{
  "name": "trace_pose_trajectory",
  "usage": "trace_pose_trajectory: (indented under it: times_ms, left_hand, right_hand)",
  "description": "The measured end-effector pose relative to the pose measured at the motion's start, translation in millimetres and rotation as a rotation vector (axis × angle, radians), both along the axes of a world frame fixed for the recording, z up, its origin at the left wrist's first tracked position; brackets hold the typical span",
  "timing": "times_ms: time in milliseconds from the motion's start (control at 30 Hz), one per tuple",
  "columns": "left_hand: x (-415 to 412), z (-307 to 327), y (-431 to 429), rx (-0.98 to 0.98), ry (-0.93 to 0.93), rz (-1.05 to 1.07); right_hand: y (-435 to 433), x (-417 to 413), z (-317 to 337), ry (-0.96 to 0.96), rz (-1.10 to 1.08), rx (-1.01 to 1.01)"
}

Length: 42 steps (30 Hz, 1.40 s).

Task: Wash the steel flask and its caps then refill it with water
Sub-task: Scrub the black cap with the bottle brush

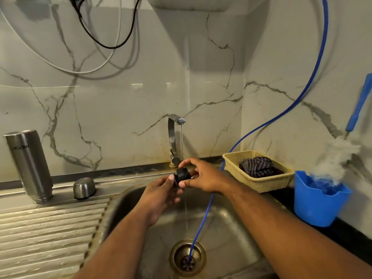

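The steel flask [30, 166] stands upside down on the drainboard at the left. Beside it lies its domed steel cap [84, 188]. Over the sink, under a thin stream from the tap [174, 137], both hands hold a small black inner cap [182, 175]. My right hand [201, 175] pinches it from the right with thumb and fingers. My left hand [161, 195] grips it from the left and below, thumb against its side. Water runs down past the cap into the basin.
The steel sink [231, 222] has a drain with a blue hose [203, 220] running into it. A beige basket [259, 184] with a dark cloth sits at the right, then a blue tub [316, 206] with a bottle brush [338, 156]. Cables hang on the marble wall.
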<state>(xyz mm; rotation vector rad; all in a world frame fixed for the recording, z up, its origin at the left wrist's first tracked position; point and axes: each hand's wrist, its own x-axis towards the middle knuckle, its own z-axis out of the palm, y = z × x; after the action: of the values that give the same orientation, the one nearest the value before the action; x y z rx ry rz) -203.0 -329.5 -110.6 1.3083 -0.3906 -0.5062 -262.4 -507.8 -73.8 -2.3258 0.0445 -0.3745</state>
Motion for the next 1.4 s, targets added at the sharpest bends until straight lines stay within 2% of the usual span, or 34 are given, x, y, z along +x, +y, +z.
trace_pose_trajectory:
  times_ms: [167, 233, 367, 467, 600, 667, 767, 933, 1167, 1267, 1400]
  left_hand:
    - [-7.0, 5.8, 2.3, -0.129, 0.054, -0.017]
    - [-8.8, 8.0, 3.2, -0.132, 0.041, -0.052]
    - [-25.1, 7.7, -10.7, -0.066, -0.024, -0.141]
    - [-36.7, 2.6, -20.8, -0.065, -0.018, -0.118]
    - [-58.1, 1.8, -30.8, -0.046, -0.041, -0.114]
    - [-64.5, 5.0, -32.2, -0.049, -0.059, -0.116]
    - [-67.5, 9.8, -30.7, -0.069, -0.084, -0.08]
    - [-62.4, 11.0, -25.4, -0.048, -0.101, 0.002]
    - [-58.4, 6.9, -23.2, 0.003, -0.127, 0.021]
    - [-54.6, 5.4, -20.8, 0.029, -0.132, 0.03]
    - [-53.3, 3.7, -17.1, 0.062, -0.148, 0.038]
  right_hand:
    - [10.1, -15.5, 7.6, -0.008, 0.031, 0.04]
    - [8.5, -26.6, 9.7, 0.023, 0.026, -0.024]
    - [-14.7, -73.4, 44.6, 0.237, -0.005, -0.351]
    - [-39.7, -112.9, 91.5, 0.325, -0.059, -0.581]
    - [-66.1, -162.9, 148.8, 0.673, -0.213, -1.128]
    - [-73.7, -181.8, 158.6, 0.832, -0.309, -1.371]
    - [-85.1, -197.2, 153.4, 0.926, -0.346, -1.552]
    - [-87.4, -203.4, 137.5, 0.914, -0.28, -1.609]
    - [-74.3, -212.9, 189.9, 0.832, -0.391, -1.639]
    - [-72.2, -213.0, 200.4, 0.868, -0.417, -1.647]
    - [-73.4, -210.0, 182.3, 0.915, -0.359, -1.638]
